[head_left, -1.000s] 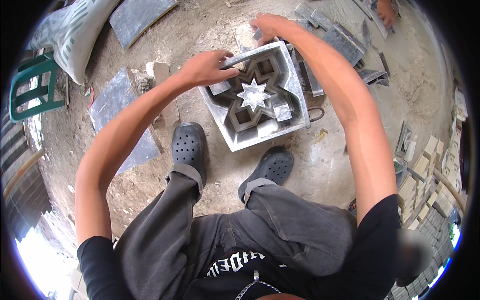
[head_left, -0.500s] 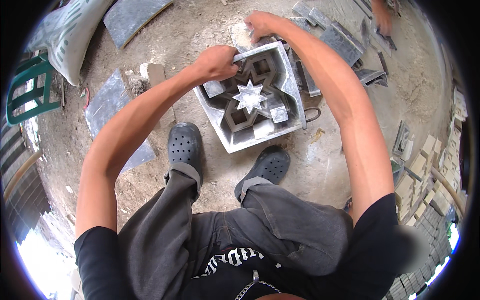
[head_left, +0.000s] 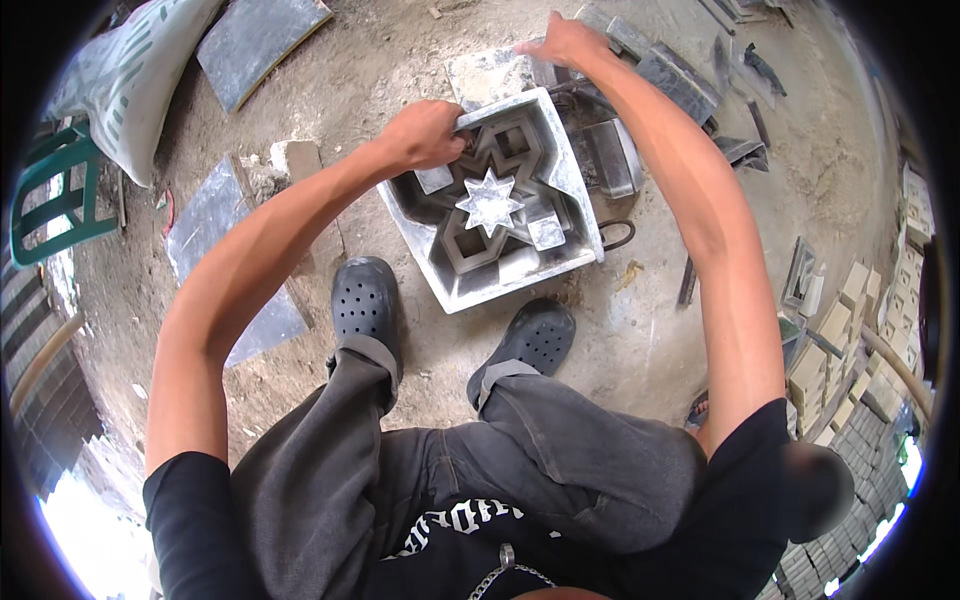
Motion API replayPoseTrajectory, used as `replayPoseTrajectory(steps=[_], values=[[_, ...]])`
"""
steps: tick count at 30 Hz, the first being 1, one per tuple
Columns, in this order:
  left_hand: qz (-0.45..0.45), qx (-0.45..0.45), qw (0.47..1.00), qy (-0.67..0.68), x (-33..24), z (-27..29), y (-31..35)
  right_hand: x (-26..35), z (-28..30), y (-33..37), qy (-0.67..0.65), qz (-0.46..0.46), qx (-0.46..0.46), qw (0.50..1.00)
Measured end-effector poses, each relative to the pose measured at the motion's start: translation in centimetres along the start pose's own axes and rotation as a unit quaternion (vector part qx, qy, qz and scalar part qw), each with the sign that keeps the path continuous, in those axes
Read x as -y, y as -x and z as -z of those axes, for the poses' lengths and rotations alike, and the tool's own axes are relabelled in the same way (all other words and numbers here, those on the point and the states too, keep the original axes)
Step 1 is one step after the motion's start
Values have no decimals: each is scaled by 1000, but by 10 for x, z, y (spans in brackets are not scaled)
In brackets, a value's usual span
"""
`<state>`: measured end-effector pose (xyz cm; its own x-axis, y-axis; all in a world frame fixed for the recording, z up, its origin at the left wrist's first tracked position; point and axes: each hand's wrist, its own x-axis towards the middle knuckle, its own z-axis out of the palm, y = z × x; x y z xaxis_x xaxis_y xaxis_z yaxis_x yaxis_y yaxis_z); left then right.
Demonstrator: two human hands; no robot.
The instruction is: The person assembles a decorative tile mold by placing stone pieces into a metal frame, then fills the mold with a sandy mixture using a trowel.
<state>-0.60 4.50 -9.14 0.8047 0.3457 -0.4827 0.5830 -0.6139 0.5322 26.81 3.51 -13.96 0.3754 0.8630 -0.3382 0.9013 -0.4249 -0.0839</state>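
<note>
A square metal mould (head_left: 575, 180) rests on the ground in front of my feet. An eight-pointed star (head_left: 489, 203) stands at its centre, with recessed angular shapes around it. My left hand (head_left: 428, 135) is closed on the mould's upper left rim, its fingertips hidden inside the wall. Past the mould's far edge, my right hand (head_left: 572, 42) hovers with fingers apart and nothing visible in it. Beneath and beside that hand lie a pale dusty plate (head_left: 485, 75) and several metal pieces. A metal block (head_left: 612, 158) sits just right of the mould.
Metal bars and plates (head_left: 680, 80) lie scattered at the far right. Grey flat plates (head_left: 262, 45) are on the dirt to the left, near a white sack (head_left: 130, 90) and a green plastic stool (head_left: 62, 195). Stacked pale blocks (head_left: 835, 330) stand at the right. A metal loop (head_left: 618, 234) lies beside the mould.
My right hand has moved away to the right from the pale plate, and its fingers have spread. Another person's hand at the top right has left the view. My left hand keeps its hold.
</note>
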Motion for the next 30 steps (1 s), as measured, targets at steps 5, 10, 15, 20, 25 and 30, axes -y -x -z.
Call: replayPoseTrajectory(steps=[5, 10, 15, 20, 25, 30], values=[[-13, -22, 1000, 15, -4, -1, -2, -9, -18, -1, 65, 23, 72, 995], [-32, -18, 992, 124, 12, 9, 9, 5, -19, -5, 83, 66, 72, 992], [-192, -187, 962, -46, 9, 27, 53, -10, -27, -16, -28, 114, 104, 988], [-66, -103, 967, -224, -17, 0, 91, -18, -39, -24, -89, 91, 108, 986], [-8, -71, 953, -296, -32, -20, 91, -20, -45, -32, -89, 91, 61, 990], [-19, -81, 951, -296, -33, -20, 74, -64, 8, -86, -66, 132, -66, 987]])
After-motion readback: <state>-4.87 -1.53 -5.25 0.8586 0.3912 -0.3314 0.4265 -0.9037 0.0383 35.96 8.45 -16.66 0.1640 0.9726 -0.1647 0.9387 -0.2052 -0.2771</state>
